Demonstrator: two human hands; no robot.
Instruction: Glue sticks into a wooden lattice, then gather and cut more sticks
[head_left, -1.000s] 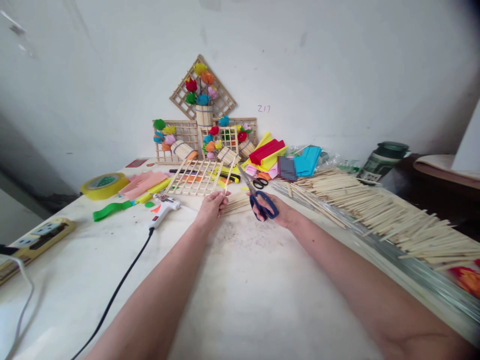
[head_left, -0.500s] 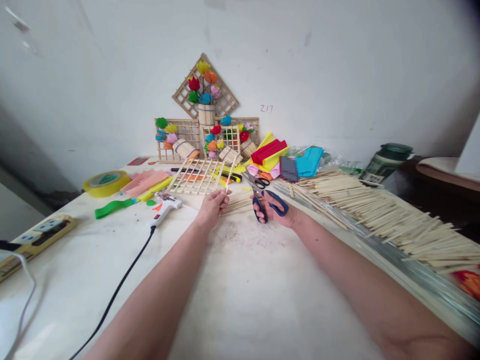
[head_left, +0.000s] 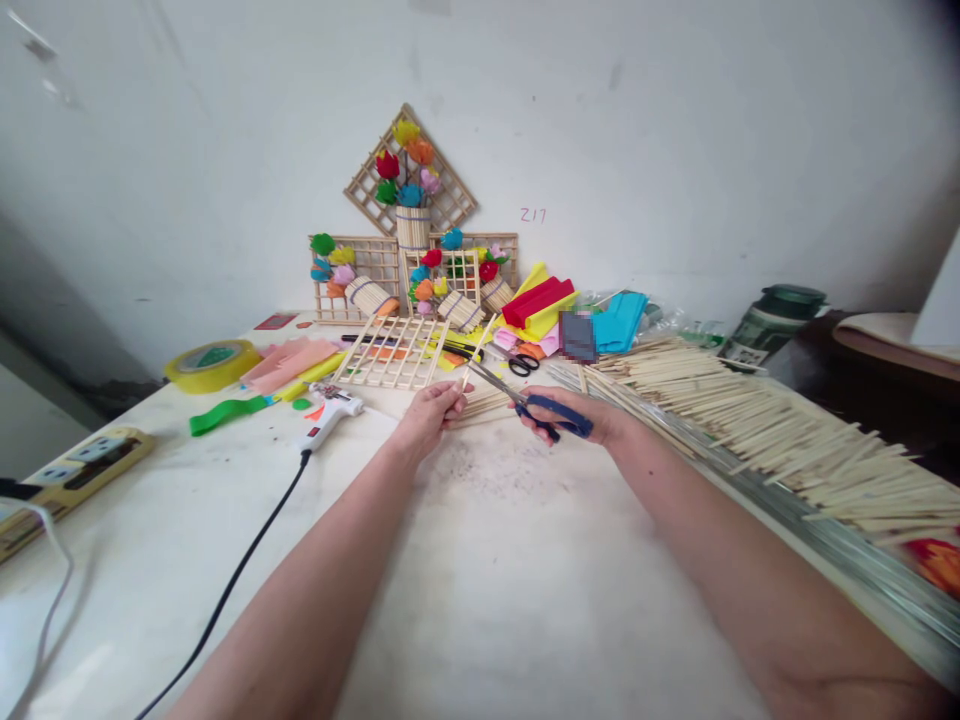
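In my left hand (head_left: 433,415) a thin wooden stick (head_left: 480,350) is pinched, its free end slanting up and to the right. My right hand (head_left: 559,415) grips a pair of scissors (head_left: 566,412) with dark blue handles. Their blades point up and left, and the tips are close by the stick; whether they touch it I cannot tell. Just behind my left hand lies a lattice of wooden sticks (head_left: 394,360). Several loose sticks (head_left: 484,405) lie on the table between my hands.
A hot glue gun (head_left: 326,425) with a black cord lies left, near yellow tape (head_left: 212,366) and a power strip (head_left: 90,470). Many sticks (head_left: 757,430) are piled at the right. Flower lattices (head_left: 411,180) lean on the wall. Black-handled scissors (head_left: 523,365) lie behind my right hand.
The scissors have turned from pointing upward to pointing left, with the tips now near the stick. The stick leans further right than before.
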